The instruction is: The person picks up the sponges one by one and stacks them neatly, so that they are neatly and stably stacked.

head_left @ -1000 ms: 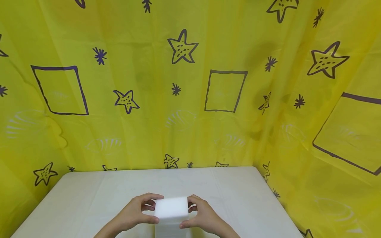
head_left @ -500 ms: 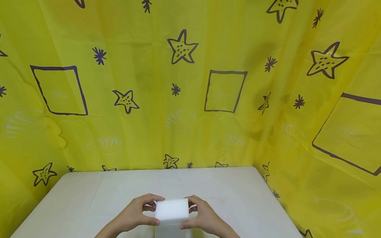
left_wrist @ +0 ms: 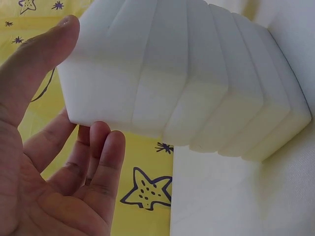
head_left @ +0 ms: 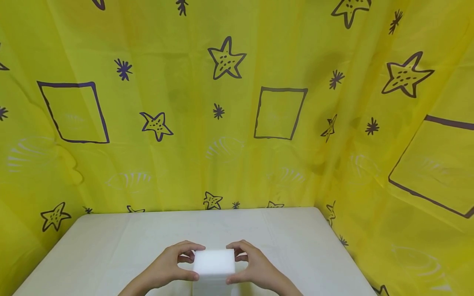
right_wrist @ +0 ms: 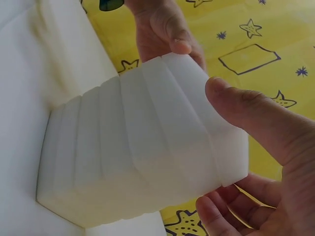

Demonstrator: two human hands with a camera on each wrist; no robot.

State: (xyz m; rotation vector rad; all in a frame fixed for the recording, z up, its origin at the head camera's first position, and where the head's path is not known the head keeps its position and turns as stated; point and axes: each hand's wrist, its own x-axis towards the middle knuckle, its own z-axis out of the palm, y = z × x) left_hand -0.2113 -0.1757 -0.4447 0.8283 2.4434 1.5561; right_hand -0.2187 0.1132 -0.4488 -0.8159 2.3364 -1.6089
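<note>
A stack of several white sponge-like blocks (head_left: 212,287) stands upright on the white table (head_left: 148,230), close to its near edge in the head view. The layers sit slightly out of line with one another, as both wrist views show. My left hand (head_left: 164,265) holds the left end of the top block (head_left: 214,262), thumb on the near side and fingers on the far side. At the right end, my right hand (head_left: 257,269) grips the same block between thumb and fingers. In the right wrist view, the left thumb (right_wrist: 182,45) touches the block's opposite corner.
Behind the table and along its sides hangs a yellow curtain (head_left: 177,164) printed with dark stars, frames and pale shells. Part of a dark green object (right_wrist: 110,4) shows at the top of the right wrist view.
The top block has come down slightly and sits straighter. My right hand has shifted a little, its forefinger now further over the block's far right corner. The left hand has hardly moved.
</note>
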